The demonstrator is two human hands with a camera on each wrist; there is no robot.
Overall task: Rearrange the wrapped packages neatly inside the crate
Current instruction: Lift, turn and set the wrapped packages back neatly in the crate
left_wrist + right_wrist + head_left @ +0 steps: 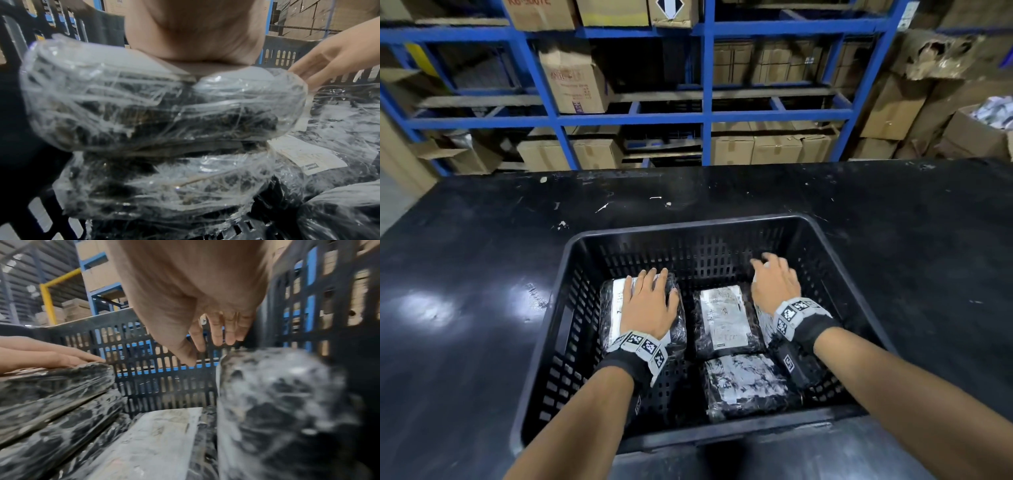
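A black slotted crate (688, 228) holds several black packages in clear wrap. At its left side my left hand (650, 301) lies flat, fingers straight, on the top package (144, 105) of a two-high stack; the lower package (164, 186) shows beneath. One labelled package (724, 318) lies flat in the middle and another (746, 383) lies in front of it. My right hand (216, 331) hovers with straight fingers over a package (277, 402) standing against the right wall, holding nothing.
The crate sits near the front of a black table (482, 274). Blue shelving (707, 116) with cardboard boxes stands behind the table. More boxes (976, 133) are piled at the right.
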